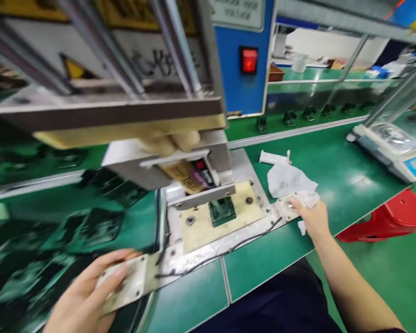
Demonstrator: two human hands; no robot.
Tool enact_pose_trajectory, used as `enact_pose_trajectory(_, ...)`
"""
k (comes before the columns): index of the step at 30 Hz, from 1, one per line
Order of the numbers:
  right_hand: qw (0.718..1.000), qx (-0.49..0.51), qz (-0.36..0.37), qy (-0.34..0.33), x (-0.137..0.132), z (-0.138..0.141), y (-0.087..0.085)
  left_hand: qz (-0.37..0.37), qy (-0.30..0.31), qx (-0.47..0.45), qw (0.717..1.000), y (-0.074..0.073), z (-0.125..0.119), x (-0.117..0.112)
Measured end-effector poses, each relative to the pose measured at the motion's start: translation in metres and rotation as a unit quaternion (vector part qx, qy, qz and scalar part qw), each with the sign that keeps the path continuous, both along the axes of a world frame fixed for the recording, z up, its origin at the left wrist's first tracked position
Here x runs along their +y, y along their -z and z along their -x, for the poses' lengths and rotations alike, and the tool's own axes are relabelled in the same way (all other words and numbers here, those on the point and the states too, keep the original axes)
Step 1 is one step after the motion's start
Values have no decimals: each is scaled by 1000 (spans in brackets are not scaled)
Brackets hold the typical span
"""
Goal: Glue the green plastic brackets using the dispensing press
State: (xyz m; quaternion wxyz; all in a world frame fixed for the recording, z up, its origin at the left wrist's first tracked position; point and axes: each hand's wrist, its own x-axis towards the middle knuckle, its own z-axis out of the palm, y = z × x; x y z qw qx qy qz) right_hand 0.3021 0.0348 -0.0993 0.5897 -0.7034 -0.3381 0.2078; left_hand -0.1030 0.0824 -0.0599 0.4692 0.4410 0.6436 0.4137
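Note:
My left hand (90,291) lies flat on the pale metal plate (126,282) at the left end of the press base, fingers spread over it. My right hand (312,217) rests on the matching plate (284,207) at the right end, fingertips pressing there beside a crumpled white cloth (287,180). Between them, a small dark green part (222,211) sits in the fixture on the cream base plate (201,226). The press head (190,171) hangs just above it.
Several dark green parts (100,224) lie on the green bench at left. A white tube (272,158) lies behind the cloth. A weighing scale (395,148) stands at right, a red stool (391,217) below it. A blue control box with a lit red switch (249,60) stands behind.

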Motion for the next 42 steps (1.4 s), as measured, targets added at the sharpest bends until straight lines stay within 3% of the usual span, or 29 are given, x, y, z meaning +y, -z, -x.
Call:
enact_pose_trajectory(2, 1000, -6, 13, 20, -2, -3, 1, 40, -26, -59, 997, 3, 7, -2)
enact_pose_trajectory(5, 999, -13, 25, 43, -5, -7, 3, 35, -48, -108, 992, 5, 6, 0)
enact_pose_trajectory(18, 998, -41, -24, 30, -6, -11, 4, 13, -58, -109, 992, -1, -6, -5)
enact_pose_trajectory(42, 999, -35, -9, 34, -8, -11, 4, 34, -48, -99, 993, -11, -10, -7)
